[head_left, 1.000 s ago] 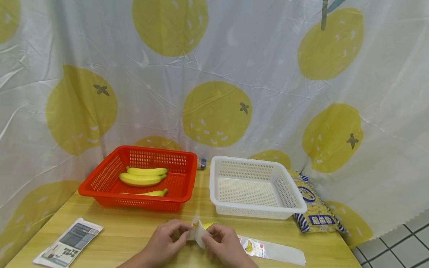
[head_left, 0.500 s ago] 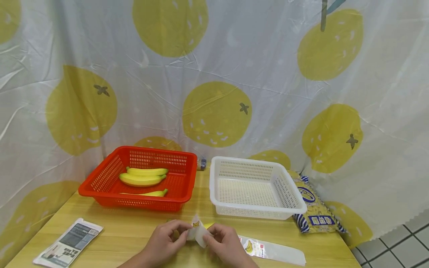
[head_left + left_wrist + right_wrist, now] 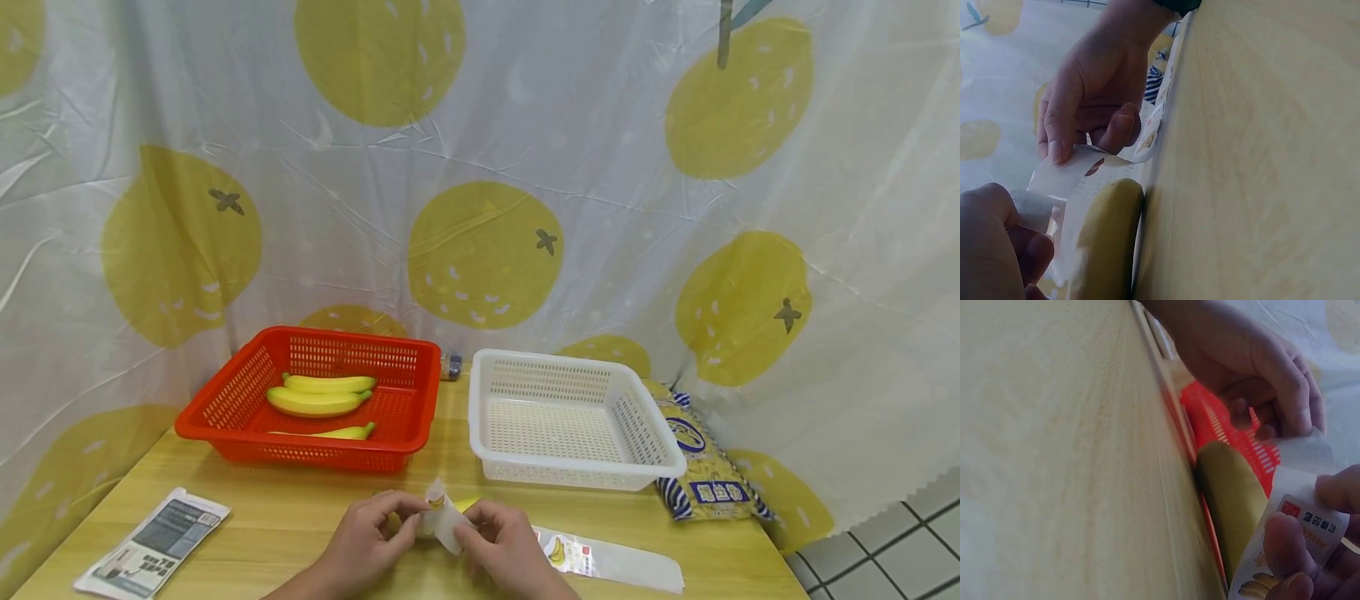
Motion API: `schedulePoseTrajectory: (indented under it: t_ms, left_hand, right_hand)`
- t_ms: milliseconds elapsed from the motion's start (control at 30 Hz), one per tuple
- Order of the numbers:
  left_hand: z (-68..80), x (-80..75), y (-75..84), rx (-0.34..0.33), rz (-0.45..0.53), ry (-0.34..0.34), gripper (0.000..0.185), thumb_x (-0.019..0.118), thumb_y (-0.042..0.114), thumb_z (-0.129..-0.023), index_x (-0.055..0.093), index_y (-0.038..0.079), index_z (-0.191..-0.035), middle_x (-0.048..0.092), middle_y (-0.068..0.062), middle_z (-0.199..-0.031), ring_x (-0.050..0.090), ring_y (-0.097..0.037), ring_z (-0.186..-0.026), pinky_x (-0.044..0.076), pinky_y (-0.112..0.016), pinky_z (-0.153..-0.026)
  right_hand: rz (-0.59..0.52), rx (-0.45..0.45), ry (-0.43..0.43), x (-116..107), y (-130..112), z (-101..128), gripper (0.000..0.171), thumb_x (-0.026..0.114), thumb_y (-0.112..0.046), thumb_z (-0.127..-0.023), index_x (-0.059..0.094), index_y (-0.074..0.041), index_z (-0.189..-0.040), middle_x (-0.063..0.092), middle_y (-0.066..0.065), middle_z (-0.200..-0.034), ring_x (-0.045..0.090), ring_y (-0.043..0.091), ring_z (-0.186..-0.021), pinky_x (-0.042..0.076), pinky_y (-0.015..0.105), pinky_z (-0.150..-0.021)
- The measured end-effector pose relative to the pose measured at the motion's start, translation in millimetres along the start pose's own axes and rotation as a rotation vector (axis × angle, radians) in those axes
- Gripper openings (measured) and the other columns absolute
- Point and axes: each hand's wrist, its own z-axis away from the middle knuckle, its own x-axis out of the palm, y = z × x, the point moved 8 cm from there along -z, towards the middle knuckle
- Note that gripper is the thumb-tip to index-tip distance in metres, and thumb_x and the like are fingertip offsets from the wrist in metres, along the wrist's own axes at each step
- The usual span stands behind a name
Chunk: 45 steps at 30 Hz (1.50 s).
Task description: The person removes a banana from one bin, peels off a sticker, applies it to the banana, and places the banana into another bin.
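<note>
My left hand and right hand meet at the table's near side, over a banana. Between them is a folded white sticker label with a banana print. The left fingertips and thumb pinch a thin whitish end of it. The right thumb and fingers pinch the printed part, whose lettering shows in the right wrist view. In both wrist views the banana lies on the table beside the label, apart from the fingers; the hands partly hide it in the head view.
A red basket with several bananas stands back left. A white basket is back right, with a yellow food packet beside it. Another label strip lies right of the hands, a grey-white packet at left.
Both hands stay almost in place. The label's fold between them has shifted slightly, its loose upper end now standing a little more spread.
</note>
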Motion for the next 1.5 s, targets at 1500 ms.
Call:
schedulePoseTrajectory:
  t_ms: [1500]
  left_hand:
    - [-2.5,-12.0,-12.2,-0.172,-0.175,0.102,0.036,0.078,-0.004,-0.083,0.072,0.028,-0.097,0.067,0.021,-0.079,0.053,0.005,-0.064,0.042,-0.016,-0.051]
  right_hand:
    - [0.003,0.033,0.029,-1,5,0,0.017,0.069,-0.024,-0.099,0.073,-0.008,-0.094,0.071,-0.001,-0.078,0.057,0.006,-0.05,0.053,0.026,-0.046]
